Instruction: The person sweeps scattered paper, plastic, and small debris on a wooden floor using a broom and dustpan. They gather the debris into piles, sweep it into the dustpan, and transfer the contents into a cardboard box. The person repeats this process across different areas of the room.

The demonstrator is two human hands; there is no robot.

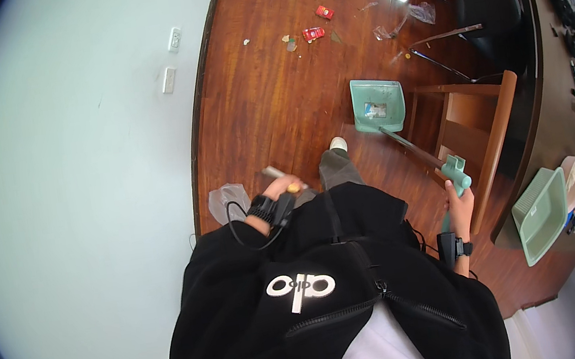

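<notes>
My right hand (pixel 459 205) grips the long handle of a light green plastic dustpan (pixel 379 106). The pan rests on the wood floor ahead of my shoe, its open edge turned away from me, with a small printed piece in it. A green clip bracket (pixel 454 172) sits on the handle just above my fingers. My left hand (pixel 283 184), low by my left side, is closed around a pale, blurred, stick-like object (pixel 274 172); a small tan thing shows at its fingers. A clear plastic bag (pixel 229 201) lies on the floor beside that hand.
Red packets (pixel 314 34), scraps and clear plastic wrap (pixel 423 13) litter the floor ahead. To the right stand a wooden chair (pixel 493 150), a black chair (pixel 488 2) and a cluttered table holding a green plastic basin (pixel 540 215). A pale wall (pixel 96 151) runs along the left.
</notes>
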